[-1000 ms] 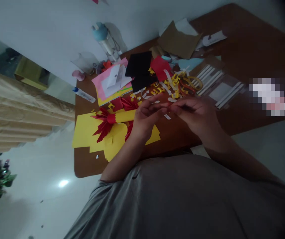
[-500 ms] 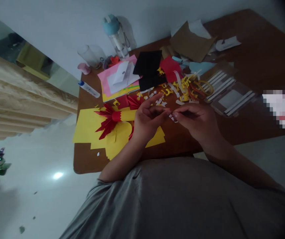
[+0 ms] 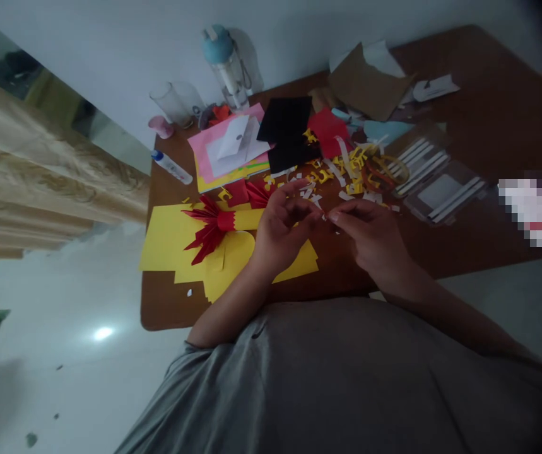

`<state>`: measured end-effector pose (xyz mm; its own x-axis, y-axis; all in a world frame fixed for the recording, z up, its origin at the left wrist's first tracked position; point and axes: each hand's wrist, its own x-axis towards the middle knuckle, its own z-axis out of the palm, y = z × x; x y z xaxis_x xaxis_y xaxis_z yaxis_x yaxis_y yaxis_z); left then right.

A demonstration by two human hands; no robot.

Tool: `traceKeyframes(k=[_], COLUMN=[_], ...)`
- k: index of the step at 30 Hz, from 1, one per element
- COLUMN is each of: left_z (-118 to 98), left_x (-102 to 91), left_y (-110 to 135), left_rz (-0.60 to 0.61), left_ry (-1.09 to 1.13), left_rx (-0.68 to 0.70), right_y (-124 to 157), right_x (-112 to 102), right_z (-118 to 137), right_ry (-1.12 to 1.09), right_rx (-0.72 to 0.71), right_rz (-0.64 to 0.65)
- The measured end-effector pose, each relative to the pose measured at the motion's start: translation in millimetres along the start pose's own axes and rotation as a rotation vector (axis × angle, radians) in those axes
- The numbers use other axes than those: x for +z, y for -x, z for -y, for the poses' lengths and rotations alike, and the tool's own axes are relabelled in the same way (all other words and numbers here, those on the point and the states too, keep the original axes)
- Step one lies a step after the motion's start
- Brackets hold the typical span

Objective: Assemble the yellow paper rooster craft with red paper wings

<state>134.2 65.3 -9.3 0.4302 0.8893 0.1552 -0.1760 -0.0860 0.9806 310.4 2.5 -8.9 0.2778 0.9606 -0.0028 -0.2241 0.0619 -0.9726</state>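
We lean over a brown wooden tabletop (image 3: 498, 107), with our grey T-shirt (image 3: 299, 378) filling the bottom of the view and a beige curtain (image 3: 38, 164) hanging beyond the tabletop's left edge. On the left lie overlapping yellow paper sheets (image 3: 161, 246), and on them rests a red pleated paper fan (image 3: 209, 230) joined to a yellow paper roll (image 3: 248, 219). Farther up are a pink paper sheet (image 3: 199, 142) with white paper on it, black paper squares (image 3: 284, 120), a red paper sheet (image 3: 327, 129) and a brown kraft envelope (image 3: 368, 85). To the right lies a transparent plastic sleeve of white strips (image 3: 441, 195). Near the wall stand a transparent bottle with a blue lid (image 3: 223, 63) and a glass tumbler (image 3: 169, 101), and a slim white bottle with a blue cap (image 3: 171, 167) lies beside the pink sheet.

Our left hand (image 3: 280, 230) and right hand (image 3: 370, 243) are raised at the middle of the tabletop, fingers curled, their fingertips almost meeting. Just beyond them spreads a heap of small yellow and white paper scraps (image 3: 341, 173). Tiny white paper bits (image 3: 335, 228) sit at the fingertips, and we cannot tell whether either grip is clamped on them.
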Motion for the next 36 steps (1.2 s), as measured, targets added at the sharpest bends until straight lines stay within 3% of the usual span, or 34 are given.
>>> traceKeyframes(k=[12, 18, 22, 26, 29, 33, 36], left_z=[-0.2, -3.1, -6.7, -8.9, -13.0, -14.7, -8.6], left_x=[-9.6, -17.7, -32.6, -58.7, -83.0, -109.2, -110.9], left_y=[6.6, 6.6, -7.6, -33.8, -46.0, -41.2, -32.2], left_rz=[0.021, 0.001, 0.059, 0.167, 0.274, 0.346, 0.441], left_ry=[-0.001, -0.023, -0.08, -0.181, -0.279, -0.718, -1.042], left_rx=[0.071, 0.11, 0.196, 0.266, 0.249, 0.191, 0.048], right_y=[0.8, -7.1, -18.7, -33.5, -44.4, -55.0, -60.0], right_x=[10.1, 11.2, 0.3, -17.9, -24.3, -15.5, -5.0], right_z=[-1.9, 4.0, 27.5, 63.5, 92.1, 127.9, 150.9], right_ry=[-0.106, -0.259, -0.195, -0.181, -0.097, 0.004, 0.063], right_rx=[0.04, 0.089, 0.041, 0.089, 0.078, 0.018, -0.092], right_rz=[0.031, 0.133, 0.207, 0.351, 0.335, 0.249, 0.274])
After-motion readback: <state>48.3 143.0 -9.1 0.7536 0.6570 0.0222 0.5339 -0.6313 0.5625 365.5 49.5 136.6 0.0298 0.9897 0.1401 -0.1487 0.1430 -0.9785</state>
